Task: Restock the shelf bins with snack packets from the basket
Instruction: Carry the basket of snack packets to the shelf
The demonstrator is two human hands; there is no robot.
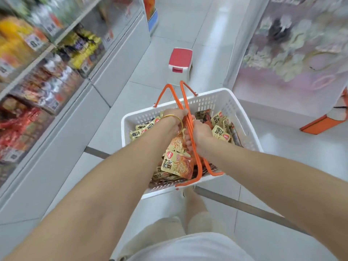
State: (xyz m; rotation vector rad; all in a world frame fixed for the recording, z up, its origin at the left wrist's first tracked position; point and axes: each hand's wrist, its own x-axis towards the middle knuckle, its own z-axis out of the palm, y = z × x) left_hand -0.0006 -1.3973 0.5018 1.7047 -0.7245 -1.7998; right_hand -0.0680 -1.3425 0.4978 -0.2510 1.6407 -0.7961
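- The basket (222,102) is white plastic, rectangular, with slotted, perforated walls and a smooth rim; it hangs over the pale tiled floor (188,25), in front of the person's legs.
- Two thin orange handles (185,102) rise from the rim and meet above the middle of the basket.
- Inside lies a loose heap of snack packets (178,163): flat, glossy foil pouches, mostly tan-yellow with dark lettering and orange-red pictures, lying at all angles.
- The packets sit directly beneath the hands, spreading to 12, 3 and 6 o'clock of them.
- The left hand (174,120) is clenched round the gathered handles, knuckles up, a gold bangle (172,117) on its wrist.
- The right hand (200,131), just at 4 o'clock of the left and nearly touching it, also grips the handles, fingers curled under the orange bars.
- Both forearms reach forward and converge over the basket.
- At 9 to 10 o'clock stand shelf bins (47,85), clear-fronted and tilted, filled with blurred red, yellow and dark packets.
- At 12 o'clock, beyond the basket, a small white stool (179,63) with a red top stands on the floor.
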